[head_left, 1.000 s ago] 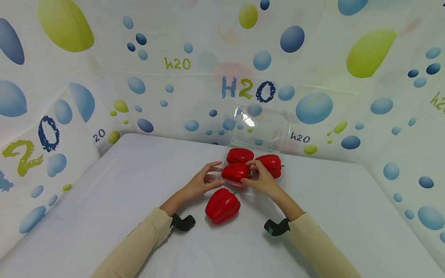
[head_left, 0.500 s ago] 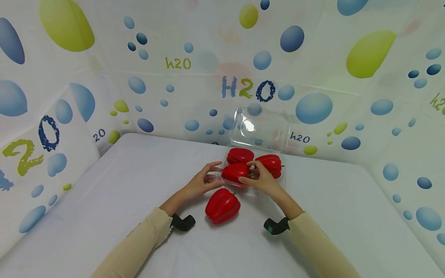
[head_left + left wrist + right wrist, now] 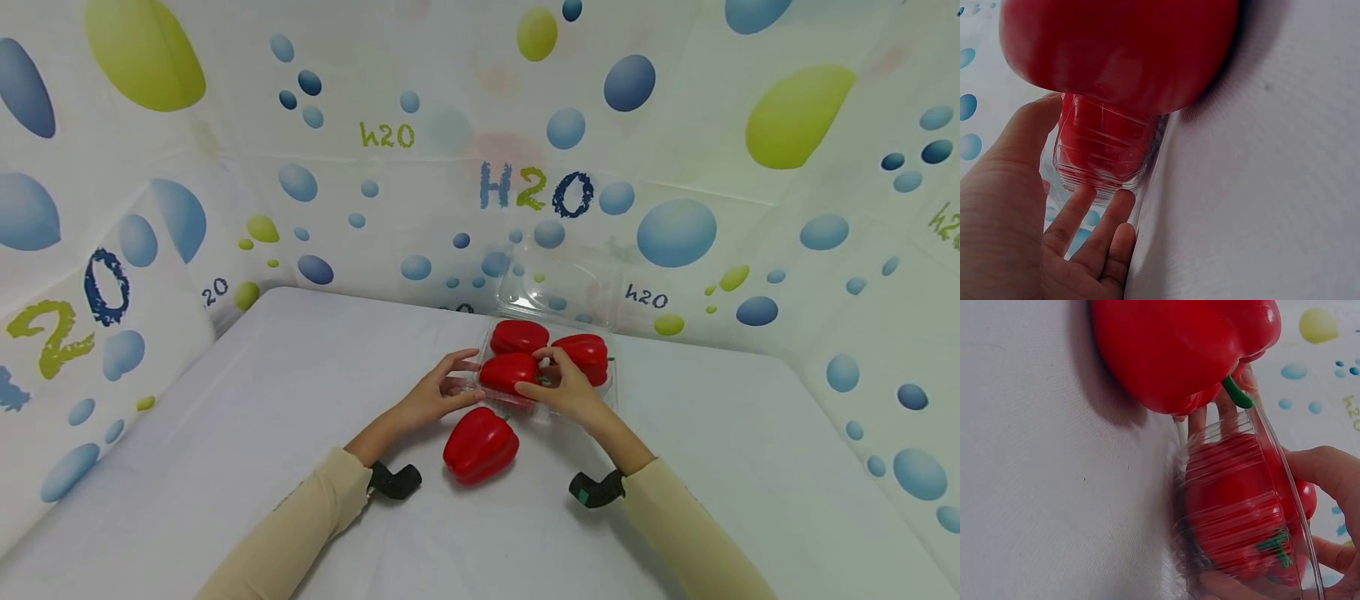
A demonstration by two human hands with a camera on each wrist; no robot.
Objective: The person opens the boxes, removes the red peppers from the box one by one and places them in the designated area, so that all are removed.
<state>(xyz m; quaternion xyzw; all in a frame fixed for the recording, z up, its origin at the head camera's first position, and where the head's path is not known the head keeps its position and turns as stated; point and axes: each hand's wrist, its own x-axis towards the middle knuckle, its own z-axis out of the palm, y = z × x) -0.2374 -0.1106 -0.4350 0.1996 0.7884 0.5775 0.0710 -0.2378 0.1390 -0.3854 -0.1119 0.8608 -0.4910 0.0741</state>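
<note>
Inside a clear plastic clamshell container lie three red bell peppers. My right hand reaches over the front wall and holds the front bell pepper by its stem end, between thumb and fingers. A second bell pepper lies behind it, and a third bell pepper is on the right. At the container's left end is my left hand, its extended fingertips against the ribbed wall in the left wrist view. One loose bell pepper lies on the table in front, between my forearms.
The transparent lid stands raised against the patterned backdrop. White cloth covers the table, with its back edge just behind the container. Black wrist cameras jut inward from both sleeves.
The raised lid has tilted slightly and its glare has gone. Both hands and the peppers stay nearly where they were.
</note>
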